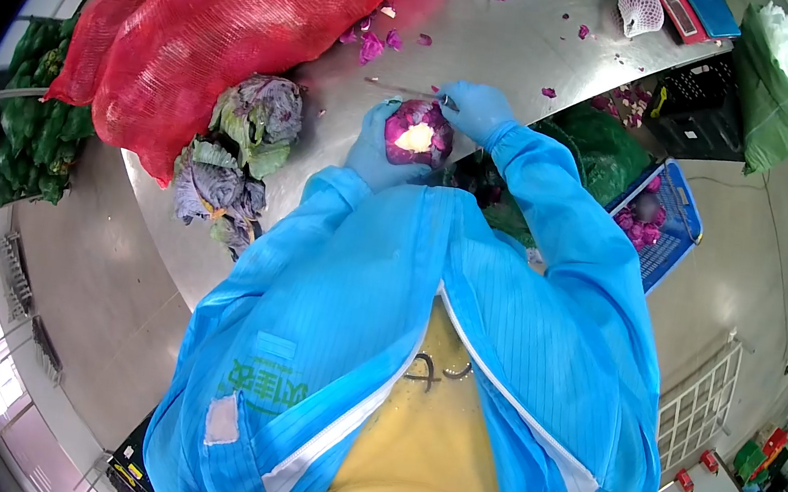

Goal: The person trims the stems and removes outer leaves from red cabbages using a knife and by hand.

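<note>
Blue jacket [573, 261] fabric fills the foreground of my remote view. Beyond it, by the near edge of the surface [503, 40], I see the left hand [372, 154] curled around the side of a purple cabbage [437, 139], apparently to steady it with the cut end up; whether it rests on the metal, I can't tell. My right hand [479, 112] closes on a thin knife [401, 87], its blade beyond the cabbage, seemingly leaving that face uncovered. The head looks round, compact and deep purple, with a cream-white centre, unlike the duller leafy cabbages [261, 117] at the surface's left edge.
</note>
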### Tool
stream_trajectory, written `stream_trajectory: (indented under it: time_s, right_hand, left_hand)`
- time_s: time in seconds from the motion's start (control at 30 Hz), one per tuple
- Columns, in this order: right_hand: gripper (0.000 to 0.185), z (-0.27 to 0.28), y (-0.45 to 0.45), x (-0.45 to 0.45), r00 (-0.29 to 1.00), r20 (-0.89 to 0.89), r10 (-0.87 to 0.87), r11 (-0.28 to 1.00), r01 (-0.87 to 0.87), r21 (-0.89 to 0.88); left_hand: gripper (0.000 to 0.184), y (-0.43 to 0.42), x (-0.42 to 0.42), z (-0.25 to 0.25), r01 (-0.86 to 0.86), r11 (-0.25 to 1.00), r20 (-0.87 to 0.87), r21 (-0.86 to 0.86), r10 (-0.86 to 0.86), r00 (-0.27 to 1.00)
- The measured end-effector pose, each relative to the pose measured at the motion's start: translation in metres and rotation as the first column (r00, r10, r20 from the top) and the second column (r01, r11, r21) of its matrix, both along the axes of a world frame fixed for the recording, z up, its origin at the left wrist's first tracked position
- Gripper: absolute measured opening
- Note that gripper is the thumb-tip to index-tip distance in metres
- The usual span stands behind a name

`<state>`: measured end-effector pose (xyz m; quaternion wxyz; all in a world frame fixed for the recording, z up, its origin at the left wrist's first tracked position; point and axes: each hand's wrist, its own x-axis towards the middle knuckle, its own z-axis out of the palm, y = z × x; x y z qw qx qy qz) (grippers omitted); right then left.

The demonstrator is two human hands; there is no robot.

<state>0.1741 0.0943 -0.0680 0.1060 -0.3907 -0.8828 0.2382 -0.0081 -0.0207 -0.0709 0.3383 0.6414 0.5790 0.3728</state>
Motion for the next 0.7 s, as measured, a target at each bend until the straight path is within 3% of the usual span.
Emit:
stream_trajectory:
  time_s: [0.07, 0.1, 0.17, 0.2, 0.27, 0.3, 0.37, 0.4, 0.43, 0.47, 0.5, 0.57, 0.6, 0.67, 0.7]
  right_hand:
    - [0.024, -0.020, 0.004, -0.002, 0.972, -0.098, -0.213, 0.977, 0.211, -0.024]
    - [0.024, -0.033, 0.000, 0.000, 0.972, -0.100, -0.214, 0.977, 0.212, -0.026]
    - [0.024, -0.056, -0.004, 0.010, 0.834, -0.070, -0.547, 0.834, 0.537, -0.128]
    - [0.024, -0.061, -0.010, 0.017, 0.834, -0.071, -0.547, 0.834, 0.537, -0.124]
    - [0.025, -0.063, -0.034, 0.030, 0.716, 0.084, -0.693, 0.675, 0.685, -0.274]
    - [0.025, -0.061, -0.042, 0.029, 0.719, 0.083, -0.690, 0.678, 0.683, -0.271]
    - [0.024, -0.057, -0.061, 0.024, 0.576, 0.098, -0.812, 0.534, 0.799, -0.276]
    - [0.024, -0.052, -0.067, 0.023, 0.575, 0.101, -0.812, 0.532, 0.800, -0.278]
    - [0.024, -0.045, -0.069, 0.020, 0.567, -0.033, -0.823, 0.550, 0.782, -0.293]
    - [0.026, -0.039, -0.067, 0.016, 0.546, -0.170, -0.820, 0.571, 0.762, -0.305]
    - [0.026, -0.034, -0.066, 0.012, 0.543, -0.172, -0.822, 0.569, 0.762, -0.309]
    - [0.030, -0.023, -0.063, 0.007, 0.570, -0.492, -0.658, 0.753, 0.481, -0.450]
    - [0.030, -0.010, -0.060, 0.006, 0.568, -0.491, -0.661, 0.750, 0.485, -0.449]
    - [0.033, 0.013, -0.055, 0.003, 0.825, -0.482, -0.296, 0.948, 0.193, -0.252]
    - [0.030, 0.011, -0.050, 0.001, 0.863, -0.453, -0.225, 0.969, 0.147, -0.200]
  left_hand:
    - [0.097, 0.001, -0.001, -0.006, 0.004, 0.999, -0.012, 0.047, -0.004, 1.000]
    - [0.098, -0.001, -0.002, -0.010, 0.009, 0.996, -0.024, 0.084, -0.007, 1.000]
    - [0.099, -0.004, -0.007, -0.014, 0.031, 0.994, -0.058, 0.109, -0.024, 0.998]
    - [0.101, -0.005, -0.008, -0.017, 0.052, 0.990, -0.089, 0.133, -0.040, 0.995]
    - [0.102, -0.005, -0.008, -0.026, 0.019, 0.991, 0.020, 0.133, -0.022, 1.000]
    - [0.102, -0.004, -0.009, -0.028, 0.013, 0.996, 0.044, 0.092, -0.018, 0.999]
    - [0.102, -0.006, -0.008, -0.023, 0.010, 0.999, 0.067, 0.045, -0.013, 0.998]
    - [0.102, -0.007, -0.005, -0.014, 0.009, 1.000, 0.181, 0.006, -0.010, 0.983]
    - [0.102, -0.006, -0.004, -0.009, 0.012, 1.000, 0.292, -0.027, -0.004, 0.956]
    - [0.102, -0.004, -0.007, -0.012, 0.014, 1.000, 0.289, -0.024, -0.006, 0.957]
    - [0.102, -0.003, -0.010, -0.013, 0.006, 1.000, 0.304, -0.019, 0.000, 0.953]
    - [0.100, -0.003, -0.012, -0.014, -0.023, 0.996, 0.325, -0.081, 0.048, 0.944]
    - [0.100, -0.001, -0.011, -0.009, -0.018, 0.997, 0.327, -0.081, 0.044, 0.944]
    - [0.100, 0.000, -0.011, -0.004, 0.019, 0.986, 0.459, -0.166, 0.060, 0.886]
    - [0.101, 0.002, -0.012, -0.006, 0.044, 0.987, 0.465, -0.155, 0.034, 0.885]
